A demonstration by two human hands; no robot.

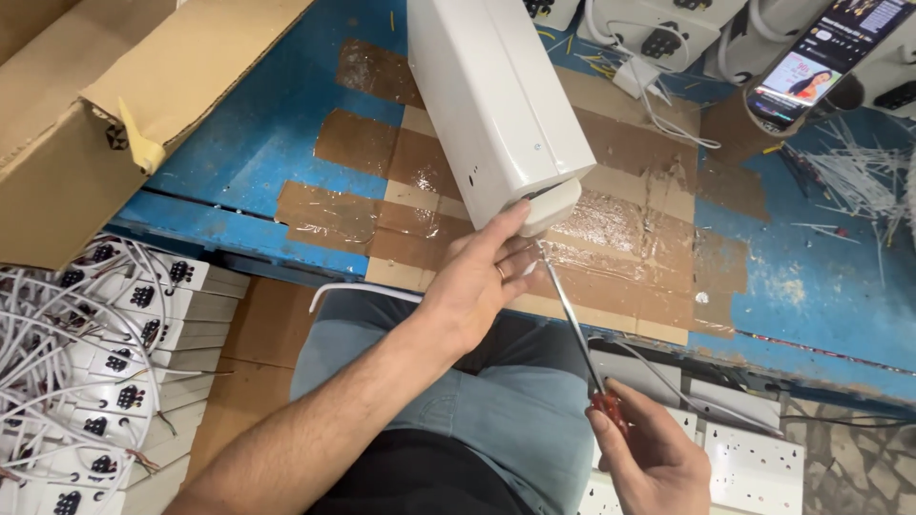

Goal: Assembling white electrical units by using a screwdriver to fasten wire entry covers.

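The fingers of the right hand (658,458) are wrapped around the red handle of a screwdriver (580,336) — held low, near the lap. The thin metal tip is pointed up at the bottom end of a long white box (496,105). The box is pinched at that end by the fingers of the left hand (477,281), above the taped blue table (811,286). For a good turn, the box is best kept steady and the tip straight in the screw.

Two hands, left hand (477,281) and right hand (654,458); one screwdriver (577,329); one long white casing (496,100); one phone (825,59); two cardboard boxes (114,105); pile of white socket units (105,362), too many to count.
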